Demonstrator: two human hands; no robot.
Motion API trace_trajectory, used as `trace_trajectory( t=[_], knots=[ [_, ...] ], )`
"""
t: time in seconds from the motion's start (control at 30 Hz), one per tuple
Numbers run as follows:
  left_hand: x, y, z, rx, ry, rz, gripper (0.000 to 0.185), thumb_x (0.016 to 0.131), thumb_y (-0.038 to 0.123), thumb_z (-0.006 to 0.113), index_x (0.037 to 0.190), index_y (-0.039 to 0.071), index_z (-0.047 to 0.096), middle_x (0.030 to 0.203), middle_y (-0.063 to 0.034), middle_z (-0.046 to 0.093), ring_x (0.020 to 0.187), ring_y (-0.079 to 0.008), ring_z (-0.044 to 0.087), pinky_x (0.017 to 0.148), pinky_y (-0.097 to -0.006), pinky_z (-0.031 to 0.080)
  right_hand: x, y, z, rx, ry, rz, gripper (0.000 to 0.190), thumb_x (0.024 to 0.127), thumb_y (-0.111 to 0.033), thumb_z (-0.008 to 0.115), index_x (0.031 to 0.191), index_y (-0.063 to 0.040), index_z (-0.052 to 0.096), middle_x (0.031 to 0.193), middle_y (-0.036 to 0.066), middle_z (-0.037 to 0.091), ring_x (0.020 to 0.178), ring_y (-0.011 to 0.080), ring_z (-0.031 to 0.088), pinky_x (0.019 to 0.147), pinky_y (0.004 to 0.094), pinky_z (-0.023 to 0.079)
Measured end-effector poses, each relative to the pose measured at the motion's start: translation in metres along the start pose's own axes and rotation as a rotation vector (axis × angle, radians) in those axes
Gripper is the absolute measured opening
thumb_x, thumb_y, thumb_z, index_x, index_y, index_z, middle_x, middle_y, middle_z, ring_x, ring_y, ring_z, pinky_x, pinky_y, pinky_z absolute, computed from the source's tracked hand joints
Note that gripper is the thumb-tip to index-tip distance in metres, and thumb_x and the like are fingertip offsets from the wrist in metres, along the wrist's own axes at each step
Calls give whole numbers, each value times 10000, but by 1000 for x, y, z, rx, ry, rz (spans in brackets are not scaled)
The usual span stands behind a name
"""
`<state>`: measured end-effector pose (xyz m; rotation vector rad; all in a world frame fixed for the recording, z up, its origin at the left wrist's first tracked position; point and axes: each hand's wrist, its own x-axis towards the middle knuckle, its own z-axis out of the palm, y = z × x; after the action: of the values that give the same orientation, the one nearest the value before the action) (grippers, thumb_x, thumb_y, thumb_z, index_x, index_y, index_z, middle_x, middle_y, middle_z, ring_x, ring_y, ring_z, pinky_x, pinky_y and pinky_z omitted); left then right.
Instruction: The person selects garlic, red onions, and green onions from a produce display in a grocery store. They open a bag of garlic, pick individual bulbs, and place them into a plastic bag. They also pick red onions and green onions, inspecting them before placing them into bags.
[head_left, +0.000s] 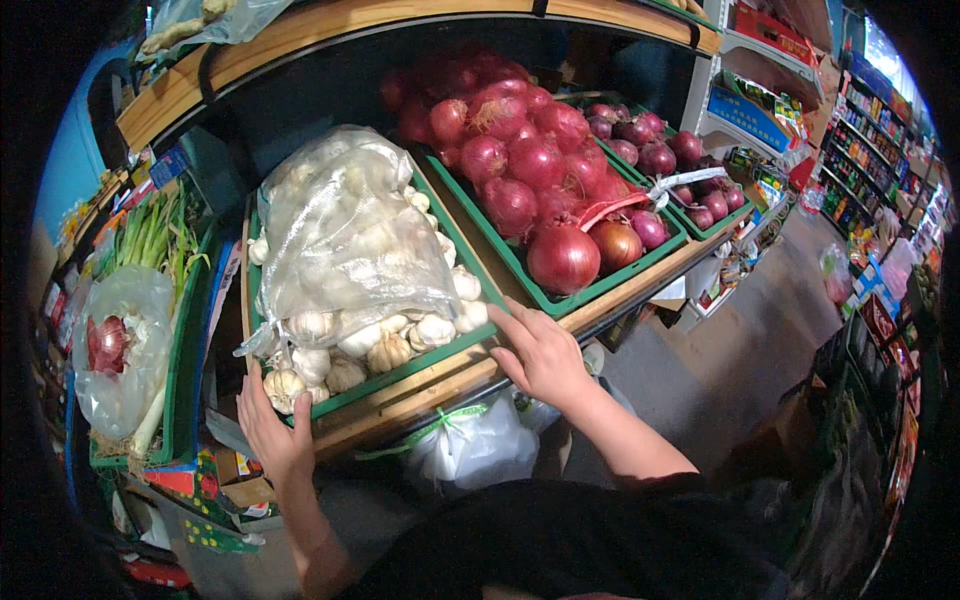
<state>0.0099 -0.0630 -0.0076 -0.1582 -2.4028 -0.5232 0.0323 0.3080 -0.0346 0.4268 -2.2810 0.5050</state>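
Note:
A green plastic tray (420, 373) of loose garlic bulbs (390, 352) sits on a wooden shelf in front of me. A translucent woven plastic bag (352, 225), full of garlic, lies on top of the loose bulbs. At the tray's near left corner is my left hand (279, 431), its thumb and fingers spread beside the bulbs. My right hand (544, 356) rests its fingertips at the near right corner, over the wooden shelf edge (450, 382). Neither hand has a garlic bulb in it.
To the right, a second green tray (577, 301) carries red onions (540, 161), many in a net bag; smaller onions (652, 154) fill another tray. Spring onions (154, 232) and a bagged red onion (107, 345) are at left. A white plastic bag (476, 442) hangs below the shelf.

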Motion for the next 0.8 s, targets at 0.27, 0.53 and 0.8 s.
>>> trace_trajectory(
  t=[0.27,0.53,0.8],
  knots=[
    [2,-6,3,-1,4,4,767,904,441,633,1501,20,399,1450,-244,492,1367,-417,432,1192,-541,252,2,-2,3,-25,-6,29,537,887,-275,690,1359,-55,559,1308,206,604,1028,362,641,889,432,537],
    [3,-11,3,15,-8,12,748,901,431,652,1489,29,425,1452,-244,489,1343,-431,447,1167,-532,286,-3,7,13,-16,-12,64,532,863,-239,686,1366,-96,590,1336,201,613,1098,361,642,948,439,527],
    [-1,-5,-1,53,16,-7,726,911,437,686,1468,37,450,1420,-228,528,1349,-399,468,1157,-511,316,3,0,7,-57,6,1,490,896,-210,667,1367,-97,591,1311,194,628,1092,366,642,939,431,522]
  ],
)
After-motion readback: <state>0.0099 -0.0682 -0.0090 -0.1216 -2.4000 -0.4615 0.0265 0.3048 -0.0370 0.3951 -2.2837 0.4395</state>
